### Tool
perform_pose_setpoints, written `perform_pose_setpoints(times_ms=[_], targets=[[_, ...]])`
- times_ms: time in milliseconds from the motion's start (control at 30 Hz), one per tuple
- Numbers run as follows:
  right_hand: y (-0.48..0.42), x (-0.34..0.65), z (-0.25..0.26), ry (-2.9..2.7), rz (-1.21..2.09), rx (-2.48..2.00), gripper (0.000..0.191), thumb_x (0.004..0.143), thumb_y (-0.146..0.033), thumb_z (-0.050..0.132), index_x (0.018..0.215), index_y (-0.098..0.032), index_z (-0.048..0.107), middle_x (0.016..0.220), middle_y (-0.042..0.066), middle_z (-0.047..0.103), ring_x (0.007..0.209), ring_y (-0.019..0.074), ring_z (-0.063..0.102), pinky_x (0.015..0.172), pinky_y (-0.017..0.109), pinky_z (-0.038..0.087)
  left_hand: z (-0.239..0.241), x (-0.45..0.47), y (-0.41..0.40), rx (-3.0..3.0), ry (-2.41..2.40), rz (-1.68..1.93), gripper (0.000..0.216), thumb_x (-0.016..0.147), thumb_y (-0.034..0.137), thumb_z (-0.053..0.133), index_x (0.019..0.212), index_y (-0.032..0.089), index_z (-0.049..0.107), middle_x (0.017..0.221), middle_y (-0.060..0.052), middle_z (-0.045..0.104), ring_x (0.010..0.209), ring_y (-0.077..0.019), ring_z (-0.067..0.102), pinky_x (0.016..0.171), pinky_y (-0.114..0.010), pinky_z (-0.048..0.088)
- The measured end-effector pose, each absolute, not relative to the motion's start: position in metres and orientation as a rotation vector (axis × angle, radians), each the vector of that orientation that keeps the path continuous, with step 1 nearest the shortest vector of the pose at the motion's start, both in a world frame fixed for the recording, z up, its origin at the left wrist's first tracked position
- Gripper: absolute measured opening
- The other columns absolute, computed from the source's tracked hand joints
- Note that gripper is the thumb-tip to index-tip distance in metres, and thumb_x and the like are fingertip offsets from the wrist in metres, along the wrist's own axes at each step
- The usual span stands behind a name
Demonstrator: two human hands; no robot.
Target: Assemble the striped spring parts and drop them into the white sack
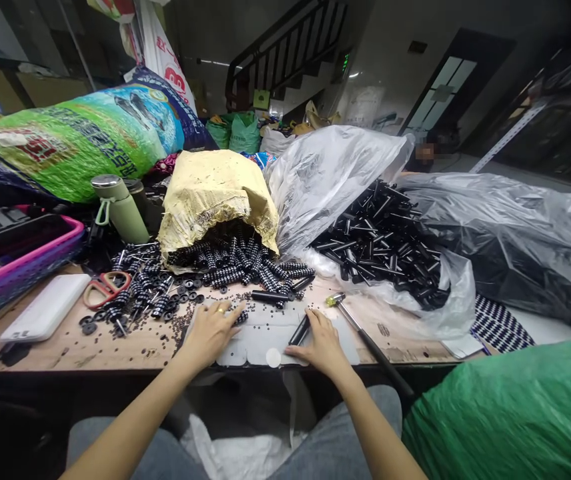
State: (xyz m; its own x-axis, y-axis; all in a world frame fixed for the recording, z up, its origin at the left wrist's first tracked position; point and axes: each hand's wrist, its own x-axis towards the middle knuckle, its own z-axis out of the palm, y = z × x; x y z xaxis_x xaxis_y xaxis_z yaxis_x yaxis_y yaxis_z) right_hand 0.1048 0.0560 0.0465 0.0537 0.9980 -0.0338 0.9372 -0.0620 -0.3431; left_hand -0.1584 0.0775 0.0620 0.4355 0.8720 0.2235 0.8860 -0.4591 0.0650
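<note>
My left hand (pixel 210 333), with a ring on one finger, is curled at the near edge of the work area. A short black-and-white checkered cylinder (pixel 242 318) shows between its fingertips; the rest is hidden. My right hand (pixel 323 343) grips a smooth black tube (pixel 299 331) between thumb and fingers, resting low over a grey mat (pixel 260 337). Just beyond my hands lies another smooth black tube (pixel 269 296). Checkered cylinders (pixel 223 275) spill from a yellow sack (pixel 220 177) behind it.
A hammer (pixel 365 337) lies to the right, its handle over the table edge. Black tubes with metal pins (pixel 380 240) fill a clear plastic bag (pixel 335 173). To the left are scissors (pixel 108 290), a white box (pixel 45 307) and a green flask (pixel 120 210). Tiny rings litter the table.
</note>
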Motion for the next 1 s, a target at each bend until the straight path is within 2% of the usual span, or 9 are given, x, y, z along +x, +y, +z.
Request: perform_pose_setpoints(times_ms=[133,233,367,433,533,600,733,833,1000], targets=[[0.053,0.105,0.050,-1.976,0.387,-2.094,0.095,0.050,-0.055,0.068,0.128,-0.015,0.032,0.132,0.014,0.033,0.123,0.0308,0.027,0.098,0.045,0.026,0.052,-0.136,0.089,-2.686,-1.446,-0.298,0.039,0.084,0.019,0.039,0.122,0.020,0.042,0.095,-0.009,0.058,0.088,-0.0220,0.051,0.075,-0.036,0.038],[0.049,0.101,0.052,-1.940,0.387,-1.987,0.099,0.050,-0.052,0.070,0.130,-0.014,0.026,0.132,0.015,0.033,0.123,0.0297,0.028,0.098,0.044,0.029,0.041,-0.142,0.094,-2.624,-1.560,-0.489,0.040,0.085,0.013,0.031,0.123,0.015,0.040,0.101,-0.012,0.057,0.083,-0.0199,0.053,0.071,-0.032,0.041],[0.046,0.081,0.054,-1.938,0.433,-1.739,0.111,0.048,-0.050,0.073,0.134,-0.015,0.012,0.134,0.015,0.027,0.125,0.0275,0.025,0.101,0.043,0.029,0.036,-0.156,0.089,-2.508,-1.783,-1.011,0.039,0.087,0.025,0.030,0.124,0.016,0.038,0.112,-0.013,0.054,0.095,-0.0219,0.053,0.074,-0.033,0.044],[0.046,0.067,0.054,-1.945,0.476,-1.638,0.115,0.046,-0.048,0.075,0.135,-0.016,0.010,0.134,0.015,0.026,0.126,0.0278,0.024,0.103,0.043,0.028,0.041,-0.158,0.084,-2.501,-1.890,-1.301,0.040,0.087,0.032,0.031,0.120,0.016,0.044,0.107,-0.012,0.057,0.097,-0.0217,0.053,0.077,-0.033,0.044],[0.047,0.047,0.058,-1.952,0.529,-1.502,0.115,0.043,-0.049,0.076,0.133,-0.015,0.014,0.131,0.016,0.026,0.125,0.0296,0.025,0.102,0.045,0.029,0.058,-0.154,0.076,-2.521,-2.152,-1.752,0.042,0.084,0.039,0.036,0.118,0.016,0.048,0.079,-0.005,0.060,0.069,-0.0145,0.057,0.062,-0.026,0.045],[0.045,0.037,0.066,-1.979,0.554,-1.379,0.114,0.040,-0.053,0.076,0.132,-0.016,0.018,0.131,0.016,0.027,0.124,0.0300,0.025,0.101,0.046,0.031,0.071,-0.149,0.071,-2.513,-2.342,-2.107,0.047,0.082,0.042,0.039,0.121,0.018,0.045,0.061,0.002,0.052,0.046,-0.0083,0.046,0.044,-0.020,0.037],[0.042,0.020,0.090,-2.070,0.562,-1.068,0.113,0.042,-0.055,0.075,0.131,-0.018,0.016,0.132,0.015,0.027,0.126,0.0279,0.024,0.104,0.044,0.026,0.090,-0.136,0.068,-2.327,-2.579,-2.790,0.047,0.078,0.042,0.044,0.116,0.016,0.050,0.053,0.006,0.045,0.035,-0.0051,0.036,0.033,-0.017,0.025],[0.041,0.012,0.101,-2.111,0.585,-0.945,0.112,0.045,-0.052,0.075,0.132,-0.018,0.014,0.134,0.014,0.026,0.127,0.0267,0.022,0.106,0.042,0.024,0.095,-0.126,0.068,-2.105,-2.607,-3.062,0.041,0.071,0.038,0.052,0.100,0.011,0.059,0.055,0.002,0.053,0.039,-0.0081,0.046,0.038,-0.020,0.036],[0.044,0.012,0.099,-2.124,0.662,-0.994,0.112,0.045,-0.049,0.076,0.132,-0.018,0.012,0.135,0.014,0.025,0.127,0.0248,0.024,0.106,0.041,0.023,0.101,-0.113,0.063,-1.997,-2.754,-3.204,0.031,0.070,0.037,0.053,0.086,0.011,0.058,0.052,0.000,0.056,0.043,-0.0152,0.056,0.044,-0.027,0.047]])
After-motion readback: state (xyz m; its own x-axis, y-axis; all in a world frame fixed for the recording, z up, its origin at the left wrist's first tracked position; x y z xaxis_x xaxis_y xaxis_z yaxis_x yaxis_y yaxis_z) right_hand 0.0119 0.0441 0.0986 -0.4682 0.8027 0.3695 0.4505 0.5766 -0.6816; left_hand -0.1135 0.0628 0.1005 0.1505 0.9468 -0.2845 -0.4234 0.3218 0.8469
